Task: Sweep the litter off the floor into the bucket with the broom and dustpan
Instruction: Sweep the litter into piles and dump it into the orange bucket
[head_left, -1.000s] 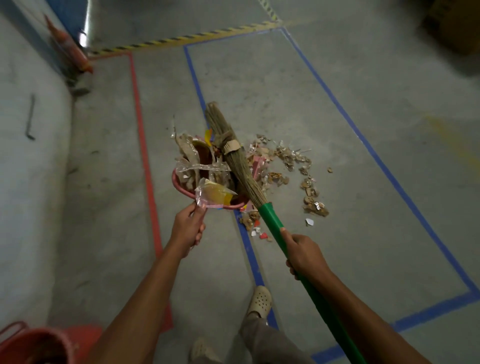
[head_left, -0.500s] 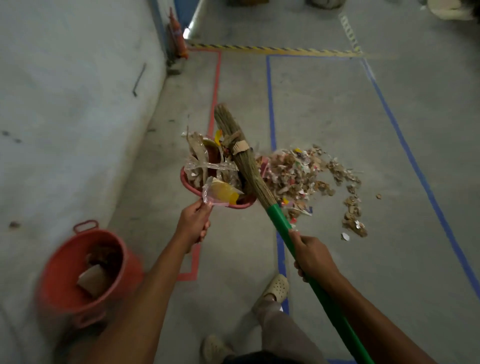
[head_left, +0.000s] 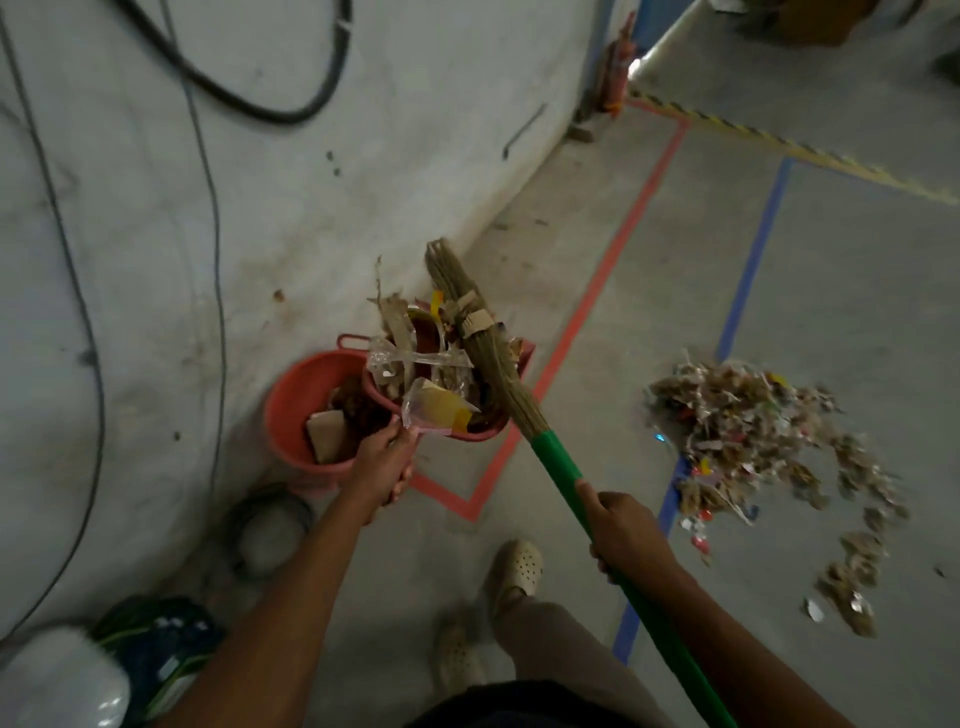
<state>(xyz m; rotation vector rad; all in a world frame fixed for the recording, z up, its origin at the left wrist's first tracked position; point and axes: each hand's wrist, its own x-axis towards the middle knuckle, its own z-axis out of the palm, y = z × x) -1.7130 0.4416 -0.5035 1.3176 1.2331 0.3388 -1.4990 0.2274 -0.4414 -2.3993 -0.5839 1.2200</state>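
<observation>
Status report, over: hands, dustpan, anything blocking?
Left hand grips loaded dustpan at bucket. Right hand grips broom, bristles on the load. Litter pile on floor, unswept. Nothing blocks bucket.

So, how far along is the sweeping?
Done: some litter already lies in the bucket. In hand: the left hand holds a loaded dustpan by the bucket; the right hand rests the broom on it. Left: a large litter pile on the floor.

Both bare forearms reach forward from the bottom of the view, the left one stretched further out. The left hand (head_left: 385, 458) has its fingers curled round the handle of the dustpan (head_left: 470, 434). The right hand (head_left: 626, 527) is nearer the body, wrapped round the green shaft of the broom (head_left: 556, 467), thumb lying along it.
</observation>
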